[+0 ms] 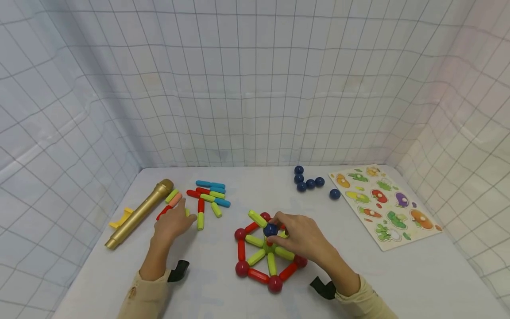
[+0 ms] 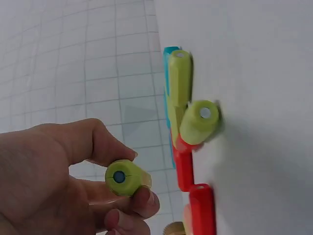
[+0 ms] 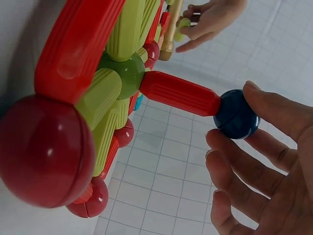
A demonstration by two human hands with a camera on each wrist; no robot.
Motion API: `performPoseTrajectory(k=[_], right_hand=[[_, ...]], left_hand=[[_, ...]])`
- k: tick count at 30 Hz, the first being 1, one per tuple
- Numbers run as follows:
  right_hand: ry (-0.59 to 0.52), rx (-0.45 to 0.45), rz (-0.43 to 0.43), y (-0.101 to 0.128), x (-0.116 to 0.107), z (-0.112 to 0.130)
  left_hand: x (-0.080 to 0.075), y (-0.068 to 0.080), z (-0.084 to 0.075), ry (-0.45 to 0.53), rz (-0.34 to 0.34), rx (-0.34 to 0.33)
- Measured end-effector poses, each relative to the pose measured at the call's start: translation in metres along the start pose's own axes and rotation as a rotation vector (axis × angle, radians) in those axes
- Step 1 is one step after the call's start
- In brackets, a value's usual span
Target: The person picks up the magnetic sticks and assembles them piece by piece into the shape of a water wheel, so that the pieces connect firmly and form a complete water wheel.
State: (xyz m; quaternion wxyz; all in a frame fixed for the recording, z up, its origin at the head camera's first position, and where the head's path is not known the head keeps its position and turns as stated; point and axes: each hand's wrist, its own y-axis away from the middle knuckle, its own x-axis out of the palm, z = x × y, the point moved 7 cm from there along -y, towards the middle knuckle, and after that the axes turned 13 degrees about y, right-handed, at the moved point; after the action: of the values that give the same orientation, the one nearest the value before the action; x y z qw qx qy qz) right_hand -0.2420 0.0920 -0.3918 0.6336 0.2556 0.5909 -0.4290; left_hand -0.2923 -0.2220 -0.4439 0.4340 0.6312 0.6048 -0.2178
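Note:
A flat wheel of red and green magnetic sticks and red balls [image 1: 264,257] lies on the white table [image 1: 398,279]. A red stick [image 3: 178,93] rises from its green centre ball [image 3: 128,73]. My right hand [image 1: 279,228] pinches a dark blue ball [image 1: 271,229] that sits on the tip of that stick; the blue ball [image 3: 236,113] is held between thumb and fingers. To the left, my left hand [image 1: 185,217] pinches a short green stick [image 2: 124,177] just above the table, beside the loose sticks [image 1: 209,197].
A golden tube toy [image 1: 137,215] with a yellow piece [image 1: 121,217] lies at the left. Several loose blue balls [image 1: 308,182] sit at the back right. A vegetable peg puzzle [image 1: 382,204] lies at the right edge. Grid-patterned cloth walls enclose the table.

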Motion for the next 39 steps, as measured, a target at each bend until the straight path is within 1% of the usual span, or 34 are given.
performPoseTrajectory(k=[1,3,5,6,7,9,10,12,15,19,23,28,31,35,39], right_hand=[[0.003,-0.001,-0.004,0.0,0.0,0.0],[0.01,-0.002,-0.01,0.0,-0.001,0.0],[0.01,-0.001,-0.012,0.0,-0.001,-0.001],[0.008,0.001,-0.012,0.001,-0.001,-0.001],[0.007,0.002,-0.011,0.001,-0.001,-0.001],[0.002,0.005,-0.01,0.001,-0.001,-0.002],[0.001,0.006,-0.009,0.001,-0.001,-0.002],[0.0,0.006,-0.012,0.001,-0.001,-0.002],[0.01,0.011,-0.012,0.001,0.0,-0.002],[0.025,0.026,-0.005,0.001,0.001,-0.002],[0.024,0.022,-0.003,0.002,0.002,-0.002],[0.031,0.017,-0.018,0.001,0.0,-0.002],[0.046,0.024,-0.014,0.0,0.001,-0.002],[0.046,0.042,0.014,0.0,0.003,-0.002],[0.04,0.082,0.04,0.0,0.001,-0.007]], left_hand=[[-0.002,0.003,-0.006,0.019,-0.026,0.017],[-0.004,0.009,-0.022,0.068,-0.087,0.086],[0.0,0.015,-0.041,0.14,-0.133,0.187],[0.004,0.018,-0.051,0.187,-0.144,0.248],[0.01,0.02,-0.06,0.231,-0.141,0.311],[0.024,0.024,-0.077,0.317,-0.105,0.418],[0.031,0.026,-0.083,0.347,-0.083,0.454],[0.045,0.028,-0.091,0.395,-0.039,0.492],[0.058,0.03,-0.094,0.415,-0.008,0.507],[0.069,0.028,-0.091,0.435,0.051,0.481],[0.077,0.026,-0.089,0.415,0.095,0.45],[0.078,0.024,-0.09,0.39,0.084,0.418],[0.078,0.025,-0.09,0.34,0.071,0.421],[0.078,0.026,-0.091,0.275,0.056,0.433],[0.079,0.026,-0.091,0.267,0.053,0.436]])
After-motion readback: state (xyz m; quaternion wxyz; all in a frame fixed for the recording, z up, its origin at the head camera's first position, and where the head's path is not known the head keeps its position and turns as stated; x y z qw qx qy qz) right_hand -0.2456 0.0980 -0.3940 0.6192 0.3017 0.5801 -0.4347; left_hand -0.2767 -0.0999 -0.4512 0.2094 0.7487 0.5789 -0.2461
